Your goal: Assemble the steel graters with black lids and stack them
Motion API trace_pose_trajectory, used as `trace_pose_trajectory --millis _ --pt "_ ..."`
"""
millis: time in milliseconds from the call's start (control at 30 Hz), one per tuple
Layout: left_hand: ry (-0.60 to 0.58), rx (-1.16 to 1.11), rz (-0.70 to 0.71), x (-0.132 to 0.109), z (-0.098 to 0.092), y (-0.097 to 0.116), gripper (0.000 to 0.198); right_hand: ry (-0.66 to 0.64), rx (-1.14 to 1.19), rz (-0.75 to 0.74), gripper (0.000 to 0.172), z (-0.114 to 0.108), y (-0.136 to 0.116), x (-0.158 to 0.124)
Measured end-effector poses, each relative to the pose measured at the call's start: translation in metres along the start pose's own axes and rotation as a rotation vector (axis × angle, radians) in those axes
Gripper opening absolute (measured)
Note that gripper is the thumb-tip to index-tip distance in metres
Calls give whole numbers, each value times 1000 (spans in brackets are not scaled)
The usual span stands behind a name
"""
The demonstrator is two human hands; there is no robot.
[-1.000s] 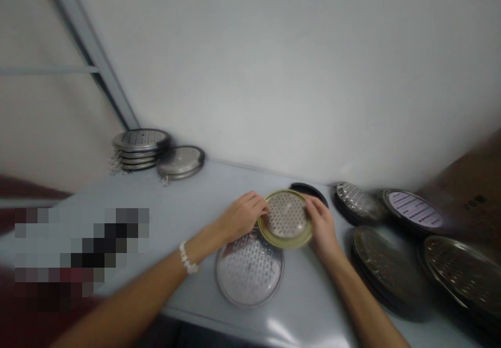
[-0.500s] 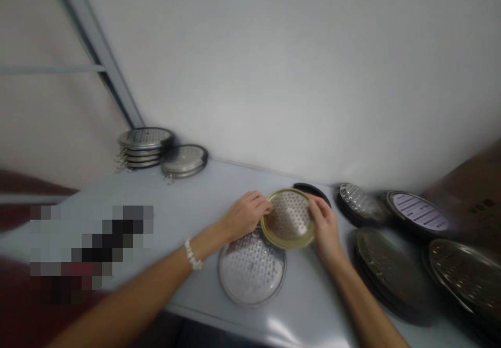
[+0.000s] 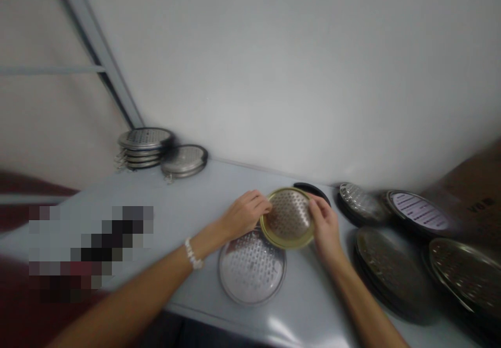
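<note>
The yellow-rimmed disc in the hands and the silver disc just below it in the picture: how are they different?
The yellow-rimmed disc is held by the left hand and right hand; the silver disc lies on the table. The yellow-rimmed disc's edge is yellowish; the silver disc's is silvery grey. Both are round, with dotted patterns.

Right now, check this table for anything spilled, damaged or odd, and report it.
No spill or damage shows, though blur hides fine detail. One mild oddity: the yellow-rimmed disc between the left hand and right hand; the silvery disc lying on the table shows no such yellow.
</note>
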State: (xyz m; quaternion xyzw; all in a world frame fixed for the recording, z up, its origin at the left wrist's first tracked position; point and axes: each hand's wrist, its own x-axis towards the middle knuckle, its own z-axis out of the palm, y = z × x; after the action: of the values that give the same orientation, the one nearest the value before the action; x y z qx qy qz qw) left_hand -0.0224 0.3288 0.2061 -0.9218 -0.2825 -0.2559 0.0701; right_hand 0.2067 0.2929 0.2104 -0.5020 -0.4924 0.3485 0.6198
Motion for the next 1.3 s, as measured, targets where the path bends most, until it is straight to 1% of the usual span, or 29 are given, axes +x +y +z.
trace_pose_trajectory --millis 300,500,700,900,1100,1300 --pt "10 -9 -7 0 2 0 14 4 12 5 39 0 -1 -1" --pt "-38 15 14 0 -1 -1 14 -3 -12 -17 38 0 1 -1" --pt "-63 19 29 1 -7 -2 11 35 10 20 40 0 3 0" --pt "-55 -46 40 2 -7 1 11 59 7 22 40 -2 3 3" --pt "-13 -98 53 4 -8 4 11 75 4 5 39 -2 6 4" --pt "9 -185 19 4 -10 5 13 67 -3 -7 39 -1 5 5"
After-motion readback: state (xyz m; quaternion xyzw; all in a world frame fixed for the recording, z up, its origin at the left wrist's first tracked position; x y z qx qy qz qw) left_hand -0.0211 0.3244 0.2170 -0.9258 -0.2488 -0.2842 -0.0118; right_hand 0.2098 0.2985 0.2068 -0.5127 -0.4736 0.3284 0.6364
